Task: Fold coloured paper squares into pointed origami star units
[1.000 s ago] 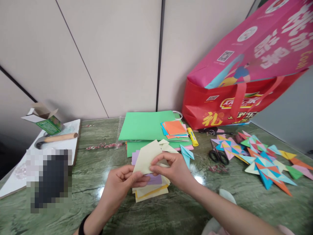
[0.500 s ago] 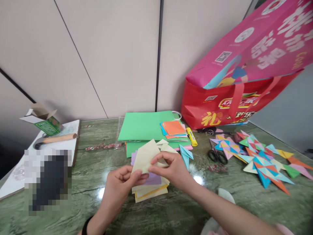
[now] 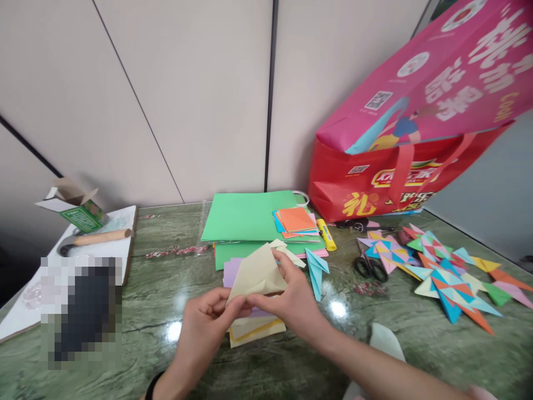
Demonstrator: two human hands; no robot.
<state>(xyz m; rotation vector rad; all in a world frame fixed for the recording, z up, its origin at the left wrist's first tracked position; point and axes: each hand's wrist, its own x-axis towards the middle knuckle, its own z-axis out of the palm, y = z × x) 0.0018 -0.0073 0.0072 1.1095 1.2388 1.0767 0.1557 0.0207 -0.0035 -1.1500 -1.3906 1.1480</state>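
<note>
Both my hands grip one cream sheet of origami paper [image 3: 256, 270], partly folded and held up above the table. My left hand [image 3: 204, 319] pinches its lower left corner between thumb and fingers. With the thumb along the lower edge and the fingers behind the right side, my right hand [image 3: 295, 297] bends the paper. Beneath lies a stack of square papers, with a purple sheet [image 3: 232, 272] and a yellow sheet [image 3: 260, 329] showing. Folded cream pieces [image 3: 291, 255] lie just behind my right hand, and a folded light blue piece [image 3: 316, 272] rests to its right.
Green paper [image 3: 250, 214] lies at the back with small coloured squares [image 3: 295, 219] on it. Nearby are a yellow glue stick [image 3: 327, 235], scissors [image 3: 370, 268] and folded paper stars [image 3: 452, 283]. A red bag [image 3: 333, 186] stands behind. At left are a small box [image 3: 81, 214] and a wooden-handled tool [image 3: 102, 236].
My right hand has shifted its hold, its fingers now further up behind the paper and its thumb beside my left thumb. The cream sheet is more bent along its lower part.
</note>
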